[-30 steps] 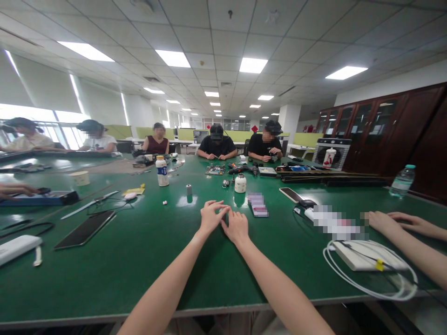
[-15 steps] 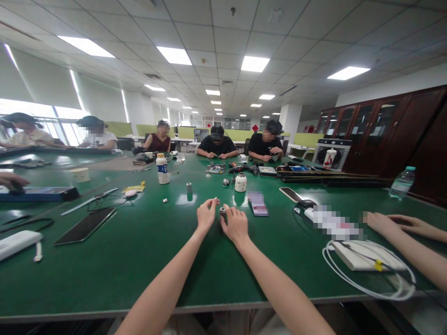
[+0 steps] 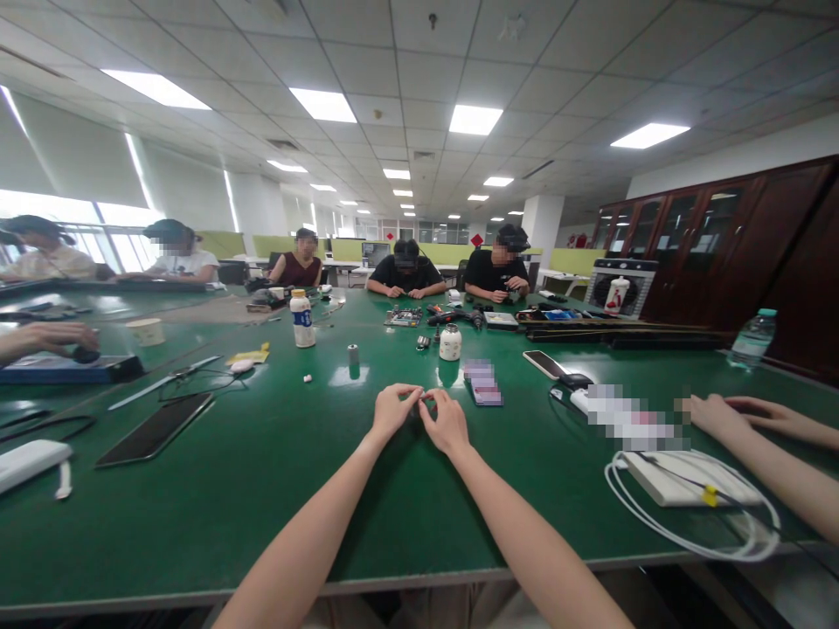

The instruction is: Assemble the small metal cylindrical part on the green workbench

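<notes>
Over the green table [image 3: 275,498], my left hand [image 3: 395,411] and my right hand [image 3: 446,421] meet fingertip to fingertip. Both are closed in a pinch. Whatever lies between the fingertips is too small and covered to name. The short grey metal cylinder seen earlier beside my right hand is hidden or too dark to make out. A similar grey cylinder [image 3: 353,354] stands upright ahead and to the left, with a small white lump [image 3: 308,379] beside it. Beyond my hands are a white jar [image 3: 450,343] and a phone [image 3: 483,383] with a blurred screen.
To the left lie a dark tablet [image 3: 157,428] and a white power strip [image 3: 30,463]. A blue-labelled bottle [image 3: 302,320] stands farther back. On the right are a white box [image 3: 688,485] with coiled cable, a water bottle [image 3: 752,339] and another person's hands [image 3: 727,412]. Several people sit around the table.
My hands parted half a second ago, showing a grey cylinder at my right hand and something tiny and pale in my left fingertips. Now the fingertips are together again.
</notes>
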Tool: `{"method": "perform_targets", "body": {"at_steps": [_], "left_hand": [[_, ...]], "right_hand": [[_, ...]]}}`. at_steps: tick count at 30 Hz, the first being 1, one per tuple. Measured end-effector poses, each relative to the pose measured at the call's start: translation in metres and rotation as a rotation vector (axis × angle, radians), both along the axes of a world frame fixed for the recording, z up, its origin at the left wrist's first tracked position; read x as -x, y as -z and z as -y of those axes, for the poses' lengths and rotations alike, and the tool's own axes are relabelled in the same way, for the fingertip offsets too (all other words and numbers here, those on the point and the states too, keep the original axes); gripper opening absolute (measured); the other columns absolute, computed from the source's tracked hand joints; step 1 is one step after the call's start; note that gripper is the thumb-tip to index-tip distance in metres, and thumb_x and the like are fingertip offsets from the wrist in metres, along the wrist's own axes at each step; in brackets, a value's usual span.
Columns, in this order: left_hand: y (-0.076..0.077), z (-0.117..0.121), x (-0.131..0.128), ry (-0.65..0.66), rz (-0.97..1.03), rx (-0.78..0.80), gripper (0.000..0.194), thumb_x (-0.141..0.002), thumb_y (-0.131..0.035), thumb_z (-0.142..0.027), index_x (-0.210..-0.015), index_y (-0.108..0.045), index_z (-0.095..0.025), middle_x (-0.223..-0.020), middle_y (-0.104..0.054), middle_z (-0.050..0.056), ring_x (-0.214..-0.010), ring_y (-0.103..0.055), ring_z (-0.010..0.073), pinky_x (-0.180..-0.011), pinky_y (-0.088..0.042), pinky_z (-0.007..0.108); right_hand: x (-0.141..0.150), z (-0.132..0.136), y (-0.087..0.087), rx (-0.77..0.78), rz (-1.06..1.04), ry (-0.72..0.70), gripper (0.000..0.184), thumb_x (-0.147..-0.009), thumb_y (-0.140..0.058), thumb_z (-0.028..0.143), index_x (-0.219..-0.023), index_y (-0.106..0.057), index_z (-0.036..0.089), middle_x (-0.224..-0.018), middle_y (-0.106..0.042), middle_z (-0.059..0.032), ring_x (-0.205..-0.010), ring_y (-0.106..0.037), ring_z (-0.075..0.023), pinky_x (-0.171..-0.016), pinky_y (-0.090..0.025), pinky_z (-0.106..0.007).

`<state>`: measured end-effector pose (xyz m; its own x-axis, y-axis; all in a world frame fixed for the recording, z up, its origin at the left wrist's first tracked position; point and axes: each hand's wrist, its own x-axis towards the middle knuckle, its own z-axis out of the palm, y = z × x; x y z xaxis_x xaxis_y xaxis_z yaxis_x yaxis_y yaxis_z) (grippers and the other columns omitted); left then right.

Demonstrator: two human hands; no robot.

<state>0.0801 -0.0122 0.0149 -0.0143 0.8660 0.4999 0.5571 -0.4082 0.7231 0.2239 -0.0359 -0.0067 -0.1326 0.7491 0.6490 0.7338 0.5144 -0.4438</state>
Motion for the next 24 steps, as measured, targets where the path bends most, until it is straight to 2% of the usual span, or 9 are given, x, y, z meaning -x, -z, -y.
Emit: {"method": "perform_targets", "body": {"at_steps": [3,8,11,13,14,16,18,21,24], "left_hand": [[-0.006,-0.002,0.001,-0.053,0.115,-0.1,0.022,-0.083,-0.062,-0.038,-0.086,-0.075,-0.021,-0.095,-0.076,0.007,-0.096,-0.068,0.024,-0.092,-0.05,0.038],[-0.026,-0.006,0.023,-0.17,0.579,-0.191,0.018,-0.089,-0.054,-0.032,-0.095,-0.061,-0.016,-0.098,-0.074,0.011,-0.089,-0.071,0.0186,-0.084,-0.053,0.032],[-0.032,-0.007,0.047,-0.435,0.696,-0.206,0.015,-0.09,-0.05,-0.028,-0.098,-0.056,-0.016,-0.099,-0.075,0.012,-0.086,-0.072,0.0177,-0.082,-0.053,0.031],[-0.029,-0.006,0.061,-0.581,0.565,-0.128,0.018,-0.091,-0.05,-0.03,-0.099,-0.058,-0.017,-0.094,-0.076,0.01,-0.089,-0.072,0.0196,-0.084,-0.052,0.032],[-0.026,-0.005,0.065,-0.582,0.456,-0.037,0.018,-0.09,-0.051,-0.031,-0.096,-0.06,-0.017,-0.089,-0.077,0.009,-0.088,-0.072,0.0207,-0.083,-0.052,0.033],[-0.018,-0.004,0.068,-0.479,0.238,0.161,0.017,-0.087,-0.055,-0.031,-0.087,-0.065,-0.018,-0.08,-0.077,0.007,-0.085,-0.073,0.0223,-0.079,-0.052,0.032],[-0.012,-0.004,0.067,-0.37,0.076,0.272,0.014,-0.082,-0.062,-0.03,-0.077,-0.068,-0.018,-0.077,-0.076,0.007,-0.081,-0.072,0.0233,-0.075,-0.052,0.03],[-0.005,-0.003,0.065,-0.351,-0.096,0.243,0.01,-0.076,-0.068,-0.029,-0.074,-0.072,-0.02,-0.08,-0.076,0.008,-0.081,-0.071,0.024,-0.074,-0.051,0.03],[0.001,-0.004,0.072,-0.338,-0.231,0.258,0.01,-0.075,-0.07,-0.031,-0.075,-0.075,-0.022,-0.08,-0.076,0.007,-0.08,-0.07,0.0243,-0.071,-0.051,0.031]], "right_hand": [[-0.001,-0.001,-0.001,-0.001,-0.023,-0.024,0.015,-0.094,-0.048,0.032,-0.098,-0.059,0.021,-0.097,-0.066,-0.0031,-0.076,-0.06,-0.0165,-0.078,-0.04,-0.031],[-0.003,0.002,-0.005,-0.048,-0.014,-0.05,0.02,-0.096,-0.045,0.033,-0.091,-0.06,0.02,-0.09,-0.066,-0.0022,-0.072,-0.058,-0.0149,-0.078,-0.038,-0.03],[-0.004,0.003,-0.007,-0.093,-0.04,-0.057,0.028,-0.099,-0.041,0.035,-0.087,-0.062,0.02,-0.084,-0.065,-0.0018,-0.071,-0.057,-0.0143,-0.075,-0.036,-0.029],[-0.004,0.003,-0.007,-0.116,-0.068,-0.063,0.038,-0.1,-0.038,0.036,-0.077,-0.063,0.02,-0.079,-0.065,-0.0015,-0.071,-0.057,-0.014,-0.074,-0.036,-0.028],[-0.004,0.003,-0.007,-0.125,-0.083,-0.064,0.043,-0.1,-0.038,0.037,-0.071,-0.064,0.02,-0.076,-0.064,-0.0014,-0.072,-0.057,-0.0139,-0.075,-0.035,-0.028],[-0.004,0.002,-0.006,-0.141,-0.111,-0.065,0.051,-0.1,-0.04,0.039,-0.058,-0.064,0.02,-0.072,-0.065,-0.0014,-0.074,-0.058,-0.0138,-0.076,-0.035,-0.028],[-0.004,0.002,-0.006,-0.154,-0.125,-0.061,0.054,-0.099,-0.043,0.038,-0.052,-0.064,0.021,-0.071,-0.066,-0.0013,-0.074,-0.058,-0.0139,-0.078,-0.035,-0.029],[-0.005,0.005,-0.007,-0.156,-0.14,-0.051,0.05,-0.097,-0.045,0.03,-0.054,-0.069,0.023,-0.074,-0.069,-0.0015,-0.077,-0.059,-0.0148,-0.08,-0.037,-0.03],[-0.007,0.008,-0.01,-0.162,-0.166,-0.04,0.044,-0.097,-0.04,0.024,-0.075,-0.078,0.027,-0.087,-0.071,-0.0019,-0.085,-0.061,-0.0161,-0.081,-0.039,-0.031]]}}
